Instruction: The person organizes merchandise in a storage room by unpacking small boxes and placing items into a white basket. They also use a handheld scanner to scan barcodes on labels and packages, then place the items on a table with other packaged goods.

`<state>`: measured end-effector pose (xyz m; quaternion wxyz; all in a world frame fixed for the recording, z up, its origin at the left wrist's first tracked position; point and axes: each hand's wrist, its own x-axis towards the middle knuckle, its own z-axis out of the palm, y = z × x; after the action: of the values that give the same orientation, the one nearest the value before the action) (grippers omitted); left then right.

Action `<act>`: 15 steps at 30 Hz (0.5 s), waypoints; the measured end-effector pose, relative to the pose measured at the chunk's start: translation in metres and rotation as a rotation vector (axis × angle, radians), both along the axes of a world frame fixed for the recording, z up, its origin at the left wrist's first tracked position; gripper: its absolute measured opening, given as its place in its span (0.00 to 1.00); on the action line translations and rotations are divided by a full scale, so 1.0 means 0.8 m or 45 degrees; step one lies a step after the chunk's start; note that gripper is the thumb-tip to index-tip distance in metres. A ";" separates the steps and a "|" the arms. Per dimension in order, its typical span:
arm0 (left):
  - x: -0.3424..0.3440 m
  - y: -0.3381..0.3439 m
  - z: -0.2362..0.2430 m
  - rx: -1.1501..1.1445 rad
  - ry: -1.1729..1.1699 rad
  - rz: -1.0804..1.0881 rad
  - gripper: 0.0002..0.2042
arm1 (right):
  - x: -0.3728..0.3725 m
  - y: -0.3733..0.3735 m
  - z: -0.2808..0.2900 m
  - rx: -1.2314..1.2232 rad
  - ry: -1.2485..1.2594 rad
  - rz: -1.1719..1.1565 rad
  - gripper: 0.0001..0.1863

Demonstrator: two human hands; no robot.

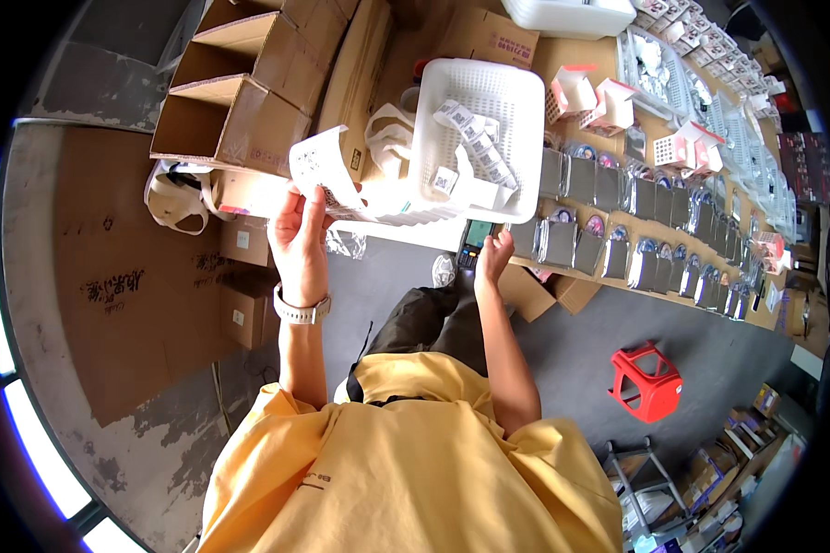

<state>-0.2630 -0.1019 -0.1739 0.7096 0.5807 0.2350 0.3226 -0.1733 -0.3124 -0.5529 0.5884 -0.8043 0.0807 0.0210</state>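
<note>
My left hand is raised at the table's front edge, thumb and fingers pinching a curled white label sheet with black printed codes. The sheet appears to run into pale folded layers lying along the edge. In my right hand is a dark handheld scanner with a small greenish screen and a keypad, held just below the white plastic basket. Inside that basket lies a curling strip of white labels.
Open cardboard boxes stand at the far left. To the right, several rows of grey packets cover the table, with small red-and-white boxes behind them. A red stool stands on the floor. White cloth bags hang beside the boxes.
</note>
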 end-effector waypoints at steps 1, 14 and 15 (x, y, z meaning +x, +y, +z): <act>-0.003 0.003 -0.004 0.010 0.035 0.014 0.08 | 0.004 0.008 0.023 0.020 0.080 0.023 0.27; 0.015 0.029 -0.038 0.024 0.107 -0.080 0.08 | 0.053 0.048 0.079 0.979 0.600 -0.044 0.23; 0.014 0.032 -0.039 0.030 0.112 -0.092 0.08 | 0.049 0.056 0.082 0.980 0.600 -0.045 0.25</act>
<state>-0.2516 -0.0762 -0.2049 0.7029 0.6106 0.2412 0.2738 -0.1337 -0.2678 -0.4873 0.8105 -0.4986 0.2126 0.2220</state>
